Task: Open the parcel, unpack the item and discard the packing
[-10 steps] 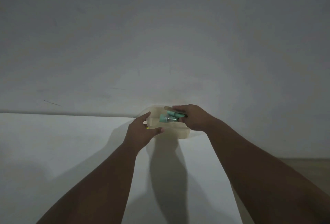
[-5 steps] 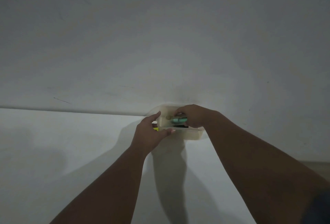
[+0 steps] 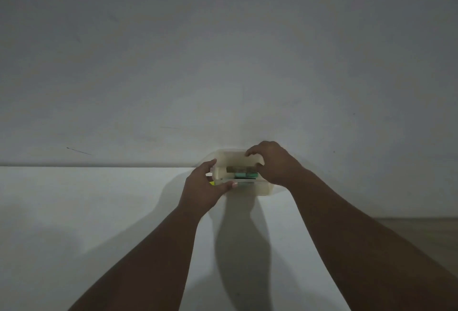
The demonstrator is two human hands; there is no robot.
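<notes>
A small cream-coloured open box stands at the far edge of the white table, against the wall. Inside it lie teal items and a darker strip. My left hand grips the box's left end, thumb along the front rim, fingers curled round the side. A yellow bit shows under this hand. My right hand holds the box's right end, with fingertips curled over the back rim. The right part of the box's inside is hidden by this hand.
A plain grey wall rises straight behind the table. The table's right edge runs diagonally under my right forearm, with brown floor beyond it.
My right hand has let go of the teal items, which now lie in the box, and has moved to the box's right end and back rim. The left hand keeps its grip.
</notes>
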